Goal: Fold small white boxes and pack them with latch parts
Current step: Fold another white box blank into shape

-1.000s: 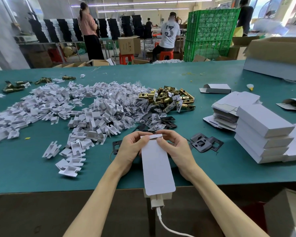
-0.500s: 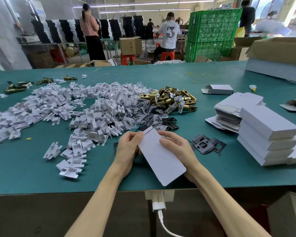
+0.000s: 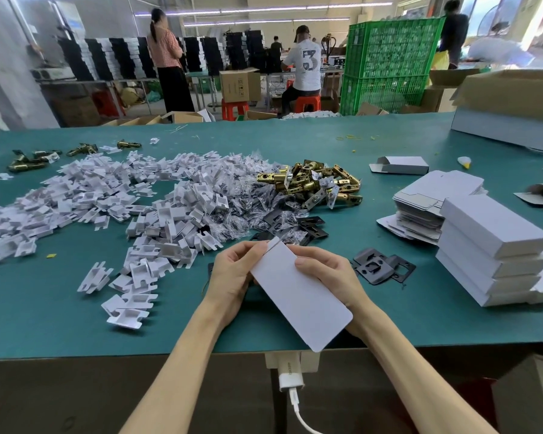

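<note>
L hand (image 3: pixel 232 272) & R hand (image 3: pixel 323 270) both pinch white box (image 3: pixel 298 296), tilted over table (image 3: pixel 44 324) edge; risk: end flap (image 3: pixel 273 242) creases crooked if thumbs press unevenly.

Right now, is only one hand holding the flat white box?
No, the left hand and the right hand both grip the white box, one on each side of its far end.

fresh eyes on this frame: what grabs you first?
Dead centre, near the table's front edge, the left hand and right hand grip a white box between them. Behind them, a sprawling heap of white card inserts covers the table's left half, with a brass latch pile at its right end. A stack of folded boxes stands at the right.
</note>
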